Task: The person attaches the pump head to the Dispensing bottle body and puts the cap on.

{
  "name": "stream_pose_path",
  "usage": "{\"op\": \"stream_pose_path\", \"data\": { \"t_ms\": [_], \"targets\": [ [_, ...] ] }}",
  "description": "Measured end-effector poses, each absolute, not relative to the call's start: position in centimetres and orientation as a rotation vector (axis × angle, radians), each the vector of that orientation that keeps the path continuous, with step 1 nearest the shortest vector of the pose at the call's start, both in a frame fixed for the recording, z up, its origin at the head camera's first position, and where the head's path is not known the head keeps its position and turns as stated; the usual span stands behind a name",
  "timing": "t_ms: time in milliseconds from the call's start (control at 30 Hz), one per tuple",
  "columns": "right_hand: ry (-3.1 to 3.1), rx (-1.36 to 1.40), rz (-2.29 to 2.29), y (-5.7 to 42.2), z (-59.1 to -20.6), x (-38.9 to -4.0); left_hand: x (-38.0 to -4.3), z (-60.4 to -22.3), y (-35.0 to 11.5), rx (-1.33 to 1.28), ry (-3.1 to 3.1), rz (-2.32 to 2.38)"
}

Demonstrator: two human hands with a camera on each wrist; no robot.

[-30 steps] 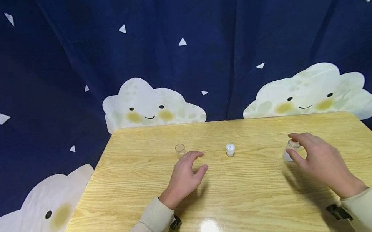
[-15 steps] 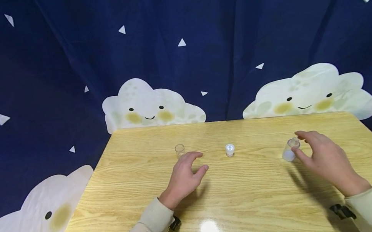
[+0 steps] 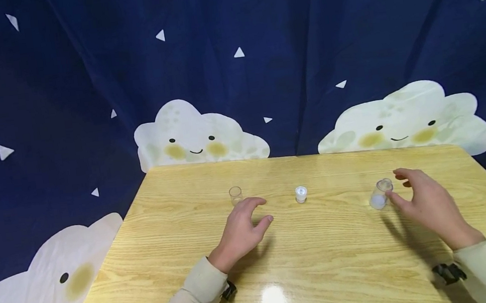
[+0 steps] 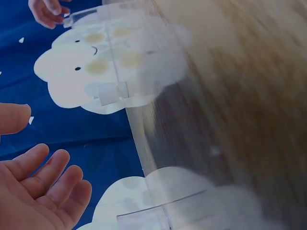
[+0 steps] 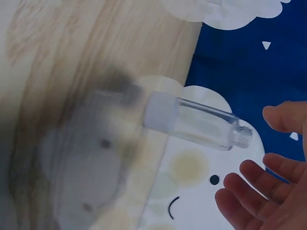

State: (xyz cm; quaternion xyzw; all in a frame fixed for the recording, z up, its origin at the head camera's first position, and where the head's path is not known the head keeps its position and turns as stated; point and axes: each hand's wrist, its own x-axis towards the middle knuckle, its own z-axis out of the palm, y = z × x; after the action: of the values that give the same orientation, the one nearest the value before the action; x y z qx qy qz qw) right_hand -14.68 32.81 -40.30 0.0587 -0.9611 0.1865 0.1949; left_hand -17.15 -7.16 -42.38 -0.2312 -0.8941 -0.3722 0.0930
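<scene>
A small clear bottle [image 3: 378,200] with a threaded neck and a whitish lower part stands upright on the right of the table. My right hand [image 3: 432,206] hovers just right of its neck, fingers spread; in the right wrist view a gap shows between the fingers [image 5: 254,184] and the neck [image 5: 241,136]. My left hand [image 3: 240,230] is held over the table with thumb and fingers apart, nothing between them. Just behind it a clear open-topped cylinder [image 3: 236,193] stands, its lower part hidden by the hand. Between both hands sits a short white cup-shaped piece [image 3: 301,194].
The wooden table [image 3: 323,248] has a glossy, reflective top. Behind and left of it hangs a dark blue curtain [image 3: 278,66] printed with white clouds and triangles. The far table edge runs close along the curtain.
My right hand has drawn back to the right from the bottle's neck, uncovering more of it. The bottle stays standing in place. My left hand has not moved.
</scene>
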Motion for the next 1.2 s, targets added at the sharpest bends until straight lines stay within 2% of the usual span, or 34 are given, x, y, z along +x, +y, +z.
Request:
{"op": "stream_pose_path", "data": {
  "t_ms": [600,1200],
  "targets": [
    [-2.95,0.085,0.915,33.9,-42.5,-16.7,-17.4,-42.4,-7.0,-0.688,-2.645,-1.076],
    [-3.01,0.102,0.818,33.9,-44.1,-17.8,-17.4,-42.4,-6.9,-0.679,-2.689,-1.079]
  ]
}}
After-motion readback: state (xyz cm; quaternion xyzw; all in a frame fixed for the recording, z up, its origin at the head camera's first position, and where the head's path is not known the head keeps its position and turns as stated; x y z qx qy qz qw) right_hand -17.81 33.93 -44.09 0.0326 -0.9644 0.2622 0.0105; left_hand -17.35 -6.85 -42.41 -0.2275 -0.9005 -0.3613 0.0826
